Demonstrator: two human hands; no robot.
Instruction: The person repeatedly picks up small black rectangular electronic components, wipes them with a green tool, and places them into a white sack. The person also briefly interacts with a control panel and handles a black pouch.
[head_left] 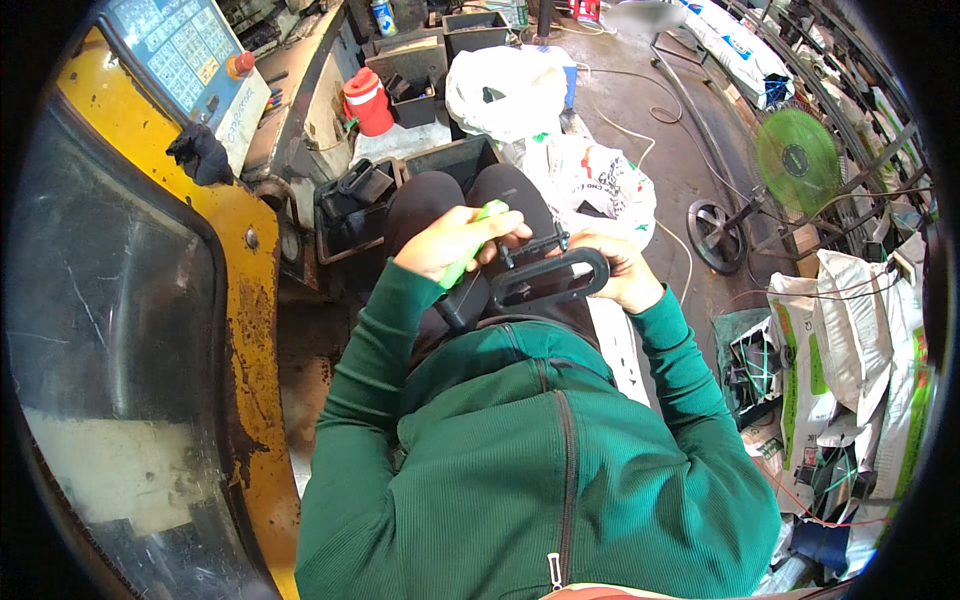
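Note:
Above my lap, my left hand is closed round a slim bright green handle that looks like a cutter knife's; its blade cannot be made out. My right hand grips a black plastic part by its right end. This part has a long oval loop and a thin bar with short pegs along its far side. The fingertips of my left hand are close to the bar's left end; whether they touch it is unclear. Beneath, another dark block-like piece lies on my thighs, partly covered.
Black bins with dark parts stand ahead-left, near a red jug. White plastic bags are ahead-right. A yellow machine with a control panel borders my left. Rightward are a green fan, cables and stacked sacks.

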